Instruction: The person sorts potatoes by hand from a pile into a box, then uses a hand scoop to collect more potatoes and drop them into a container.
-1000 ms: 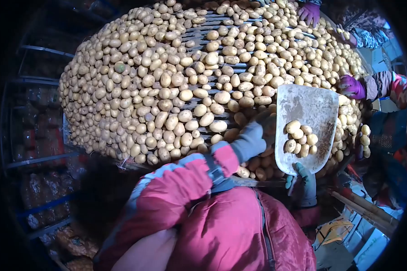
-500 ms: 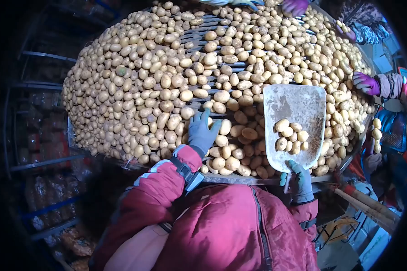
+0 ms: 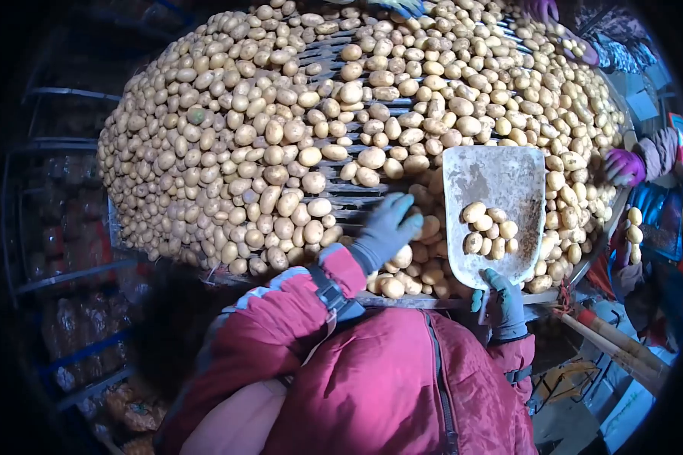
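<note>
My right hand (image 3: 505, 307), in a grey-green glove, is wrapped round the handle of a dirty white scoop (image 3: 505, 178). Several potatoes (image 3: 490, 227) lie in the lower half of the scoop, which rests over the potato pile. To the left of it, my gloved left hand (image 3: 387, 230) touches loose potatoes near the table's front edge. Its fingers are stretched and a little apart, not wrapped round anything I can see. Just behind this hand, bare dark slats (image 3: 345, 203) show between the potatoes.
A large heap of potatoes (image 3: 212, 152) spreads over the slatted table. Other people's gloved hands (image 3: 624, 167) are at its right and far edges. A metal rim (image 3: 410, 301) runs along the front. Wooden poles (image 3: 611, 345) stand at the lower right, metal racks (image 3: 76, 273) at the left.
My left hand has swept right towards the scoop, pushing potatoes along and baring more slats. The scoop and my right hand have hardly moved. The other person's hand at the right has shifted slightly.
</note>
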Tool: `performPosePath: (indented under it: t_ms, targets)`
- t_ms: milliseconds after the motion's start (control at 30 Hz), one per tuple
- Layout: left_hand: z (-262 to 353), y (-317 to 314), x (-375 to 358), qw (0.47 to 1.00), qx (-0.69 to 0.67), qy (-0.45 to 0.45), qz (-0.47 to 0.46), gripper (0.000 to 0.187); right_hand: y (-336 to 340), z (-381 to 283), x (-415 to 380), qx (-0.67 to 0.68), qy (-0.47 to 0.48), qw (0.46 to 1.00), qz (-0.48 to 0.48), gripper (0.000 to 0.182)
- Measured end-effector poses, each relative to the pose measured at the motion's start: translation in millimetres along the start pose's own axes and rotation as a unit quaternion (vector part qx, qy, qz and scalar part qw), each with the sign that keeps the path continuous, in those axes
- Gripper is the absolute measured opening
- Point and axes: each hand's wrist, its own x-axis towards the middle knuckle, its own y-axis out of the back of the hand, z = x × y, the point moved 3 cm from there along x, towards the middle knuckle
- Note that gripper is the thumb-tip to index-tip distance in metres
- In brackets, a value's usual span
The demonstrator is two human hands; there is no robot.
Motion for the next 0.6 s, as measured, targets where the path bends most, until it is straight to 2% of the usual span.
performPosePath:
  t_ms: [133,200,233,267,333,367,400,467,533,567,600]
  targets:
    - [-33.6,82.1,26.6,0.973,0.168,-0.001,0.158,0.045,-2.1,2.6,5.2,-0.018,-0.007,1.0,0.002,0.03]
    - [-52.8,95.8,38.0,0.962,0.241,0.07,0.106,0.044,-2.3,2.3,5.4,-0.014,-0.03,0.999,0.02,0.029]
    - [-61.4,101.1,44.2,0.962,0.242,0.071,0.101,0.045,-6.0,2.2,4.4,-0.014,-0.014,1.0,0.009,0.029]
    - [-74.8,107.1,52.5,0.959,0.257,0.006,0.116,0.044,-8.2,2.6,4.5,-0.014,0.004,1.0,-0.003,0.029]
    - [-81.1,123.7,65.1,0.952,0.243,0.001,0.187,0.04,-7.3,3.3,5.4,-0.015,0.007,1.0,-0.011,0.028]
    - [-61.8,137.3,62.8,0.953,0.243,0.067,0.168,0.036,-6.9,3.6,6.0,-0.016,0.01,1.0,-0.02,0.027]
    - [-64.2,142.5,60.7,0.956,0.189,0.043,0.218,0.031,-5.4,3.6,5.6,-0.012,0.007,1.0,-0.018,0.027]
    - [-76.2,133.7,51.3,0.973,0.137,0.139,0.12,0.029,-2.6,5.9,4.8,0.006,0.004,1.0,-0.008,0.026]
    - [-101.3,105.0,39.3,0.992,0.089,0.055,0.071,0.03,-1.6,5.7,3.4,0.008,-0.002,1.0,-0.005,0.025]
    - [-82.3,102.4,38.3,0.978,0.178,0.112,-0.015,0.044,-1.2,5.6,2.0,0.007,-0.012,1.0,0.0,0.025]
    - [-77.7,97.9,40.6,0.977,0.178,0.112,-0.015,0.044,-2.3,5.7,1.0,0.008,-0.011,1.0,0.0,0.025]
